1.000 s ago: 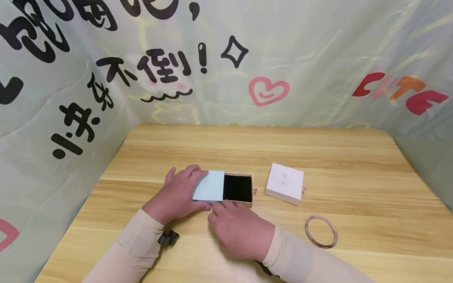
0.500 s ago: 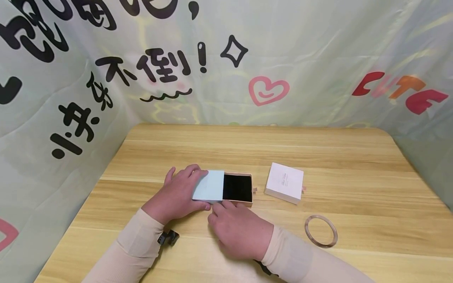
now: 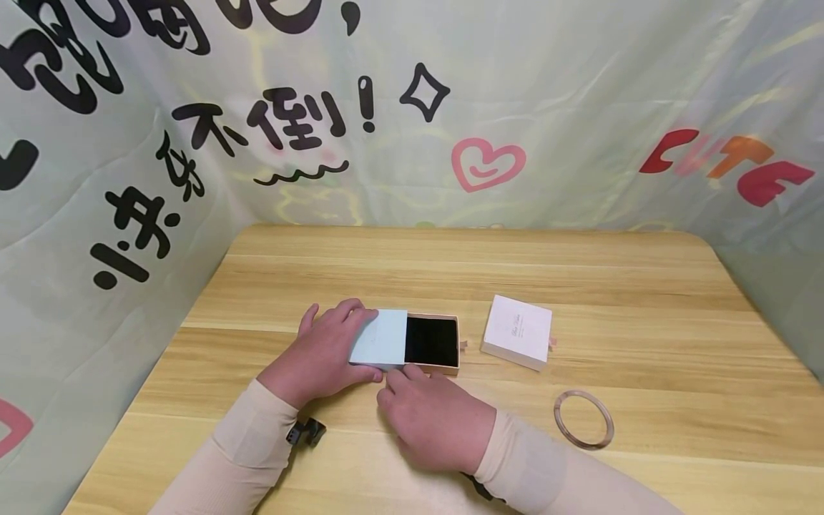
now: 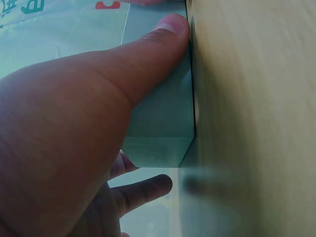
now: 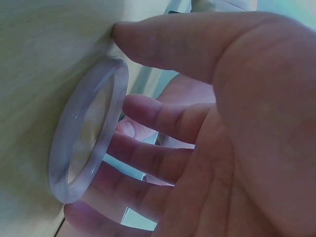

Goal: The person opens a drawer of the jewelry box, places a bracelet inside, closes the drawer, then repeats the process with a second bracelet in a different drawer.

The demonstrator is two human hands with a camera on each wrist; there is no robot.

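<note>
In the head view my left hand (image 3: 322,354) grips the left part of a pale blue drawer box (image 3: 383,337), its thumb along the near side. The box's pink-edged tray with a black lining (image 3: 433,340) is slid partly out to the right. My right hand (image 3: 438,422) has its fingertips at the box's near side. The right wrist view has a pale translucent bangle (image 5: 61,143) beneath this hand, hidden from the head camera. Loosely bent fingers (image 5: 158,118) lie along the bangle, while the thumb stays apart from it.
To the right of the pale blue box stands a white drawer box (image 3: 518,332) with a pink tab. Another brownish bangle (image 3: 584,420) lies near my right forearm. A printed cloth (image 3: 566,107) hangs behind the wooden table (image 3: 579,265).
</note>
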